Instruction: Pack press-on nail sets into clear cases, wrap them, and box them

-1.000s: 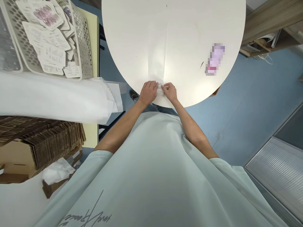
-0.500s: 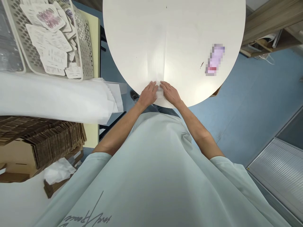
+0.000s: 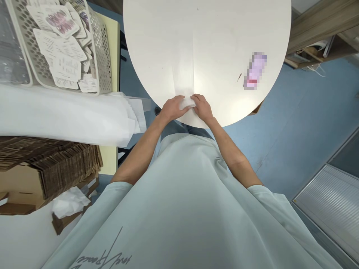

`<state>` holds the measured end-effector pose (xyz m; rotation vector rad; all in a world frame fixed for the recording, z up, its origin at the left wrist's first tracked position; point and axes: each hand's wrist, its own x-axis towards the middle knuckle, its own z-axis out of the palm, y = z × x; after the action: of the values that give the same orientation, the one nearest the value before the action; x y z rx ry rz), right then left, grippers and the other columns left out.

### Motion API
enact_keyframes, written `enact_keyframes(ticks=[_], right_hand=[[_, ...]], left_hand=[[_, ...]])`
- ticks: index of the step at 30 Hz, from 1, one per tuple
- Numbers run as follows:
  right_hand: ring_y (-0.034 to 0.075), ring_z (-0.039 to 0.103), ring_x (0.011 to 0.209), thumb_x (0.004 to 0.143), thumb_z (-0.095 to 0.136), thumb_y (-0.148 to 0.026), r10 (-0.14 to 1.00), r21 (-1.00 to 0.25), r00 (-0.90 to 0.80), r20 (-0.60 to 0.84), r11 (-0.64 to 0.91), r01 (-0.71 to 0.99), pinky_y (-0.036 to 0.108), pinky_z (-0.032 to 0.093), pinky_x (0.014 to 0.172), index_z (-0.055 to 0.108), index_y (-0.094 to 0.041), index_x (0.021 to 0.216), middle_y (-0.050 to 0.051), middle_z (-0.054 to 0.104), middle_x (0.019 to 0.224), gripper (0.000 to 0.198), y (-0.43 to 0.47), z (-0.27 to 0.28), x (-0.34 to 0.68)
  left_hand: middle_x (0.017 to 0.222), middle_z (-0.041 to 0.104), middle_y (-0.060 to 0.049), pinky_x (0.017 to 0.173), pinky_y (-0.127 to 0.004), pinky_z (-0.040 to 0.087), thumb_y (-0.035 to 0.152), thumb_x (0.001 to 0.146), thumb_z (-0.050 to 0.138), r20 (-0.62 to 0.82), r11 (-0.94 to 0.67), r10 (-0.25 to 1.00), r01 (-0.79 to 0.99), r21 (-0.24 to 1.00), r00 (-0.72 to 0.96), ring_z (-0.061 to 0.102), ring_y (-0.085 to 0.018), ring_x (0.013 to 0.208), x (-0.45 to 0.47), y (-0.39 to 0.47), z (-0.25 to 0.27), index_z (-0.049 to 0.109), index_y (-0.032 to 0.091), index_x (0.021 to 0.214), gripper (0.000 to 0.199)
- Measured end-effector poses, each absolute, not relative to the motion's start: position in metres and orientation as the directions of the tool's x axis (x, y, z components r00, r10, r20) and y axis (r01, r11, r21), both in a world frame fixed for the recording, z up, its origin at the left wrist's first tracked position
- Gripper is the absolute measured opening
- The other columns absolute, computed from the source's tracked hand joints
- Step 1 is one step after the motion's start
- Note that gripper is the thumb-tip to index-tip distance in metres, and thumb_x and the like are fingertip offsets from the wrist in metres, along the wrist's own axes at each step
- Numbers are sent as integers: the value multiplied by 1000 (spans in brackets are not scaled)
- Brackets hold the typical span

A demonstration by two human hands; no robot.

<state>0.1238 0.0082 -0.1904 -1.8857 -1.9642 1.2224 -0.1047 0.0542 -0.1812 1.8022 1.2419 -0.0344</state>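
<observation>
A long strip of thin white translucent sheet, like packing foam, lies lengthwise on the round white table. Its near end forms a small bundle, folded or rolled, close to the table's front edge. My left hand grips this bundle from the left, thumb on the near side and fingers on the far side. From the right, my right hand pinches the other end of it with curled fingers. Whether anything lies inside the bundle is hidden.
A pixelated purple item lies on the table's right side. To the left are a perforated basket of printed cards, a stack of white sheets and flattened cardboard boxes. Wooden shelving stands at the far right.
The near end of the sheet, flat under my fingertips before, is now turned up into a bundle between my hands. My left hand has shifted slightly left and its thumb now grips the near side.
</observation>
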Motion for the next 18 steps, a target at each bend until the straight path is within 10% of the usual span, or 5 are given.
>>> enact_keyframes(ticks=[6,12,18], right_hand=[[35,63,149,122,51,-45,901,-665,-106,-422,-227,711,59,58,130,73,-24,153,17,68,157,44,15,-197,127],[34,70,129,122,49,-59,896,-654,-25,-442,-303,693,57,60,124,79,-23,125,16,77,133,47,27,-206,125],[35,76,119,117,58,-64,853,-634,156,-498,-481,605,59,62,118,77,-26,105,11,81,113,44,39,-219,114]], left_hand=[[180,59,-21,138,-56,48,72,88,92,-543,5,701,759,651,461,60,-45,163,-114,63,-177,56,17,174,108],[140,84,-20,117,-49,62,49,110,66,-479,169,847,737,655,231,79,-36,128,-104,65,-200,80,18,136,43],[100,85,-11,101,-40,62,43,104,71,-525,361,850,688,630,36,78,-29,106,-94,88,-214,77,21,93,26]])
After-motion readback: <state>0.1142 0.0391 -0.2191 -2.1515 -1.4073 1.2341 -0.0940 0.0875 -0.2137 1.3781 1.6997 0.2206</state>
